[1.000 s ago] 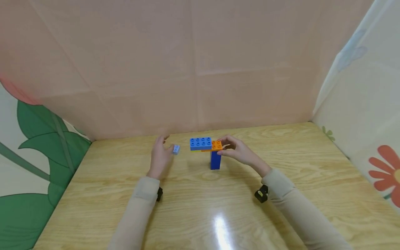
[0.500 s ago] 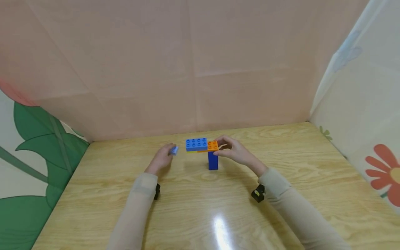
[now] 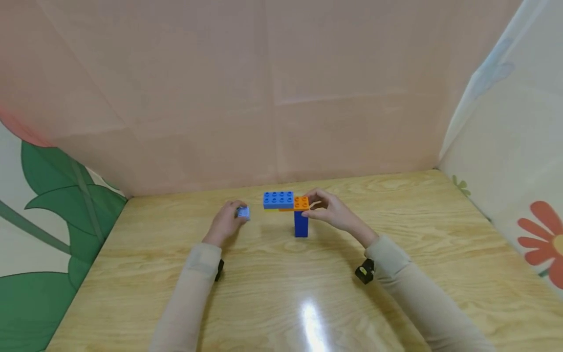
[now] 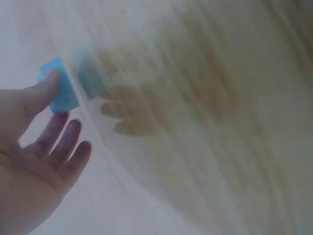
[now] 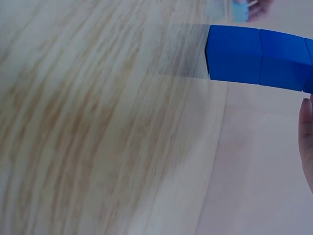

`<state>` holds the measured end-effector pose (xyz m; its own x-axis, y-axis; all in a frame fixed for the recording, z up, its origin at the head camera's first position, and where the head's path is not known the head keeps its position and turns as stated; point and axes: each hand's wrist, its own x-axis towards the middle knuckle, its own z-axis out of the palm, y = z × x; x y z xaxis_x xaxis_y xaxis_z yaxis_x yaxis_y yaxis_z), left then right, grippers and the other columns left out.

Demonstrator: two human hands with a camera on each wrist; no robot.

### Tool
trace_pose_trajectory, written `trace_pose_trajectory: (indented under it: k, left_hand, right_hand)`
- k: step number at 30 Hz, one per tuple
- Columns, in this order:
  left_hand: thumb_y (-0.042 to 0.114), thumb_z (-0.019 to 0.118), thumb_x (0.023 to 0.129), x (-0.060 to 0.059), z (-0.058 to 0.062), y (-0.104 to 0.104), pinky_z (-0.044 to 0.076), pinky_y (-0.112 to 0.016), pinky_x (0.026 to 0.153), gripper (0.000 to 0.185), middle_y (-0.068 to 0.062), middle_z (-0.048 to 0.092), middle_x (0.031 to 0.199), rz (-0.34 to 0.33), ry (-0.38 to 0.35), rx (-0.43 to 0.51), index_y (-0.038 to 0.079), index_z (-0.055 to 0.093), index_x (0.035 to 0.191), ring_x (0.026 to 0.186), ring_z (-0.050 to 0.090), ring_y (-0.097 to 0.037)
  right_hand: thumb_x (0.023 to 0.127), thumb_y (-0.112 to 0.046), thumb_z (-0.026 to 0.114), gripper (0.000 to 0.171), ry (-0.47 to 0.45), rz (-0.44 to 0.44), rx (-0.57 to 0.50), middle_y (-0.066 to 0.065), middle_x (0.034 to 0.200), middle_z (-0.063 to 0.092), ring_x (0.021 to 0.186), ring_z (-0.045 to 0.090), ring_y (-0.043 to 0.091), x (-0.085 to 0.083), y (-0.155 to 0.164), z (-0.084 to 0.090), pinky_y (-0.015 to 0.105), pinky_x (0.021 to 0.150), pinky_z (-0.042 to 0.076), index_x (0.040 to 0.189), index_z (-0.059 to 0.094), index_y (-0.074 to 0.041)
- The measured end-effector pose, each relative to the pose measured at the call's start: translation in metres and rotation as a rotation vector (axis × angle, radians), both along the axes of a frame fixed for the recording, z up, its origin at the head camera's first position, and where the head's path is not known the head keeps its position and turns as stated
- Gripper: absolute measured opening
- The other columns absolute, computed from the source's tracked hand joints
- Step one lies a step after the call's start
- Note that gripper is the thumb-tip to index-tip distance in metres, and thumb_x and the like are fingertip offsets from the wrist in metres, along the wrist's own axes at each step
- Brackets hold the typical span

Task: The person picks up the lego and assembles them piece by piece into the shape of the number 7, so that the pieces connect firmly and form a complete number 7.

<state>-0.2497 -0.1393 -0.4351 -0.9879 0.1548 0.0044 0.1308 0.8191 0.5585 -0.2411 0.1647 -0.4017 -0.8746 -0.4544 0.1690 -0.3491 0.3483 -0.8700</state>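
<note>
My left hand [image 3: 226, 222] pinches a small light blue toy building brick [image 3: 243, 213] just over or on the table; the left wrist view shows my thumb against the light blue brick [image 4: 63, 88]. To its right stands a column of dark blue bricks [image 3: 301, 225], seen lying sideways in the right wrist view [image 5: 234, 54]. An orange brick [image 3: 301, 203] tops the column. A medium-blue eight-stud brick [image 3: 278, 199] juts out leftward beside the orange studs, with a sliver of yellow beneath. My right hand [image 3: 332, 211] grips the orange brick's right side with thumb and fingers.
The wooden table [image 3: 272, 283] reflects a bright light near its front. A plain pinkish sheet [image 3: 272, 98] rises behind it. Printed sheets with leaves [image 3: 83, 205] and a red flower [image 3: 545, 239] flank both sides.
My left hand has come down around the light blue brick, its raised fingers now closed on it, and the brick has turned slightly. My right hand keeps its grip in place.
</note>
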Motion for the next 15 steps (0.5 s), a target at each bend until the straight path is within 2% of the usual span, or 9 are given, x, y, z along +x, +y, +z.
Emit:
trace_pose_trajectory:
  k: [4,8,11,15]
  left_hand:
    - [0.021,0.065,0.091,0.0,0.014,0.003,0.047,-0.048,0.099,0.042,-0.018,0.052,0.127,0.094,0.066,0.15,0.008,0.057,0.131,0.118,0.053,-0.035]
    - [0.023,0.066,0.09,0.001,0.038,0.014,0.048,-0.045,0.099,0.044,-0.02,0.052,0.122,0.138,0.184,0.341,0.005,0.058,0.13,0.113,0.054,-0.036]
    - [0.022,0.068,0.089,0.006,0.058,0.027,0.047,-0.044,0.101,0.043,-0.02,0.053,0.12,0.111,0.253,0.466,0.004,0.06,0.128,0.11,0.056,-0.036]
    - [0.022,0.069,0.089,0.017,0.076,0.047,0.049,-0.044,0.1,0.042,-0.018,0.056,0.119,0.027,0.301,0.52,0.006,0.061,0.126,0.109,0.057,-0.033]
  right_hand:
    - [0.086,-0.012,0.07,0.032,0.002,0.0,-0.014,0.016,0.11,0.062,0.097,0.059,0.017,-0.001,0.0,-0.002,0.02,0.083,0.051,0.114,0.058,-0.001]
    - [0.087,-0.011,0.07,0.034,0.0,0.001,-0.028,0.017,0.111,0.062,0.098,0.059,0.021,-0.001,-0.004,-0.003,0.022,0.084,0.051,0.116,0.057,0.0]
    - [0.087,-0.01,0.07,0.037,0.005,0.001,-0.035,0.019,0.112,0.063,0.1,0.059,0.026,-0.001,-0.007,-0.003,0.024,0.086,0.051,0.119,0.057,0.001]
    - [0.087,-0.009,0.069,0.039,0.019,-0.001,-0.044,0.02,0.112,0.063,0.101,0.059,0.032,0.0,-0.01,-0.004,0.028,0.087,0.052,0.121,0.055,0.002]
